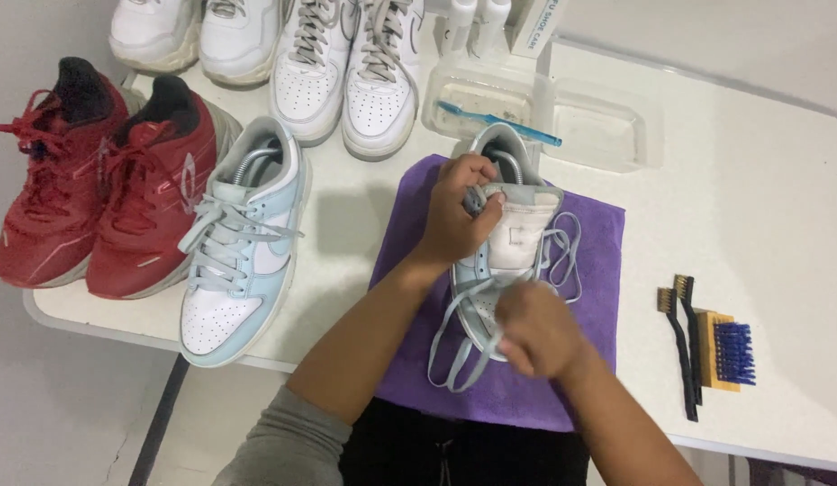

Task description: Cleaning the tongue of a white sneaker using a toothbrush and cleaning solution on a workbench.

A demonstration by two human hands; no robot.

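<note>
A white table (751, 189) fills most of the view, its near edge rounded at the left corner, with pale floor below and a plain light wall behind. A purple cloth (598, 270) lies spread on it before the person.

The light blue and white sneaker (508, 243) sits on that cloth, toe toward the person, its tongue pulled up and a metal shoe tree showing at the heel. Much of its front is covered by the hands. The left hand (459, 216) grips the collar and tongue beside the opening. The right hand (540, 328) is blurred over the toe, clenched around the grey laces (454, 355), which trail loose across the cloth.

Its mate, the second blue sneaker (238, 252), stands just left, laced. Further left is a pair of red trainers (94, 189); two pairs of white sneakers (346, 81) are cut off at the top edge. Behind the cloth a clear plastic tray (607, 130) holds a blue toothbrush (499, 121), with white bottles partly out of view. At right lie small wire brushes (684, 346) and a blue-bristled brush (732, 353).
</note>
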